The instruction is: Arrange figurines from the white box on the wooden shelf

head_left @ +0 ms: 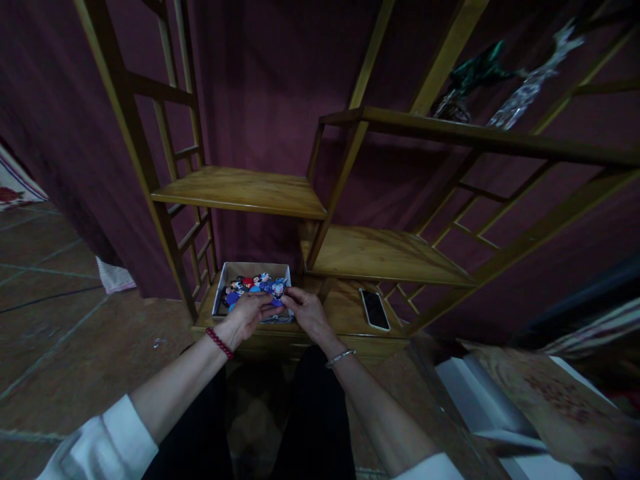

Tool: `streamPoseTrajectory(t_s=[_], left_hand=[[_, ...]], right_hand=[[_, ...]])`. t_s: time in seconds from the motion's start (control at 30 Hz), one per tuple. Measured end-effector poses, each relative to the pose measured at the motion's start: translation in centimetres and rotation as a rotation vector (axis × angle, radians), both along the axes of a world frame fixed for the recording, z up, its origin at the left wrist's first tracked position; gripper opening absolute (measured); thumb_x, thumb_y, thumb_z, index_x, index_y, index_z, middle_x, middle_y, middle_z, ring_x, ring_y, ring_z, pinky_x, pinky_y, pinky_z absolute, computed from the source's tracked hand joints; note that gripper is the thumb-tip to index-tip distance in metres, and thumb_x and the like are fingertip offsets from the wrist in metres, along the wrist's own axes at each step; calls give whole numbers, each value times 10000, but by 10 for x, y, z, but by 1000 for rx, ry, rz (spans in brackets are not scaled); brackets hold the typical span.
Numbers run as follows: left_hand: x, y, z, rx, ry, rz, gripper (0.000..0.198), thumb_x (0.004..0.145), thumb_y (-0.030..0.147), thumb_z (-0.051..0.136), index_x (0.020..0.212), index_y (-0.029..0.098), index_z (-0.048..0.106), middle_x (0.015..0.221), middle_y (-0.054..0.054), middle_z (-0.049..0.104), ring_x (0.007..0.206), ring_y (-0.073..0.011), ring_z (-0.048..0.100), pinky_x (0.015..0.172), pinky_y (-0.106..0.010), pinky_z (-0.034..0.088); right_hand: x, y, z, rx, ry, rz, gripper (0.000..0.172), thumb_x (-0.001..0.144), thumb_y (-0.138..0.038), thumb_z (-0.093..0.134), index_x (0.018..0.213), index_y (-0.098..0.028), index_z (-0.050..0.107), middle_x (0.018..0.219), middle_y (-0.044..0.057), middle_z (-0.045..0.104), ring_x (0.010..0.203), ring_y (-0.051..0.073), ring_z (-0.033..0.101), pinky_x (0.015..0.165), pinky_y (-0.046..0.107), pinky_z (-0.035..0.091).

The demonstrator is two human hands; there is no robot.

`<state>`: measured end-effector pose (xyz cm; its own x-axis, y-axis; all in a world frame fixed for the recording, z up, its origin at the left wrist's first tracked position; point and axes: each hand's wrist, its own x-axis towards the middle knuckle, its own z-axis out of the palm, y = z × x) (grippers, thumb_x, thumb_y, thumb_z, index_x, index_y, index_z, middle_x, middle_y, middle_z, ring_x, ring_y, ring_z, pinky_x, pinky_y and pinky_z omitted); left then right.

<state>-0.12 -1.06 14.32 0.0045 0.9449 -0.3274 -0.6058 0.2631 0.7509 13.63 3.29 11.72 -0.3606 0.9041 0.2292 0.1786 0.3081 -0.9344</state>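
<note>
White sleeves (pixel 107 437), hands (pixel 307 312) holding figurine (pixel 278 291), toy-filled box (pixel 257 269)

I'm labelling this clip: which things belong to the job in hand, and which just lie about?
In use: small blue-and-purple figurine, held; open white-walled rectangular box; multicoloured figurines inside.
Lying about: black-screened rectangular phone; clear glassy ornament.

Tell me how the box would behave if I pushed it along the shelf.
The box should slide rather than tip, since it sits low and flat on the shelf. Its walls look thin, so they may flex if pressed hard. The figures lie loosely piled inside, so they would probably shift.
</note>
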Motion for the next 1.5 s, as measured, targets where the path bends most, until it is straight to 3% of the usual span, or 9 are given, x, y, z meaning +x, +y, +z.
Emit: streamPoseTrajectory(t_s=[0.1,0.4,0.73,0.93,1.1,1.5], left_hand=[[3,-1,3,-2,40,-13,142,711,-5,491,617,55,580,634,-83,639,575,-137,613,686,-318,523],[10,-7,12,-13,5,-78,178,716,-14,494,579,53,584,604,-80,624,597,-147,614,738,-364,509],[18,-8,17,-23,-9,-92,202,737,-21,456,600,54,585,654,-80,636,650,-144,617,773,-387,498],[25,-8,24,-6,19,-102,205,748,-11,445,609,55,579,669,-81,637,631,-132,612,750,-364,510],[35,-5,27,45,16,-162,142,739,9,479,666,57,591,702,-79,639,659,-131,613,751,-338,512],[70,9,57,79,35,-237,121,711,4,499,648,70,578,729,-79,638,658,-126,607,788,-357,492]], right_hand=[[2,-3,4,-3,43,16,296,673,-293,582,956,-215,620,927,-3,657,860,166,592,795,298,451],[13,-10,18,23,-63,20,189,694,-324,545,741,-181,661,689,-37,630,686,140,562,662,226,422],[24,-8,26,118,-110,66,222,706,-296,541,535,-156,550,568,-41,480,595,95,453,587,191,354],[32,-10,30,118,-69,68,165,711,-311,543,660,-173,618,669,-22,575,667,121,512,643,213,389],[44,-16,40,60,-50,24,218,713,-339,544,831,-187,646,789,-10,647,750,155,565,696,247,420],[83,-12,65,69,7,-42,255,699,-322,560,895,-178,638,885,17,657,845,179,574,797,308,422]])
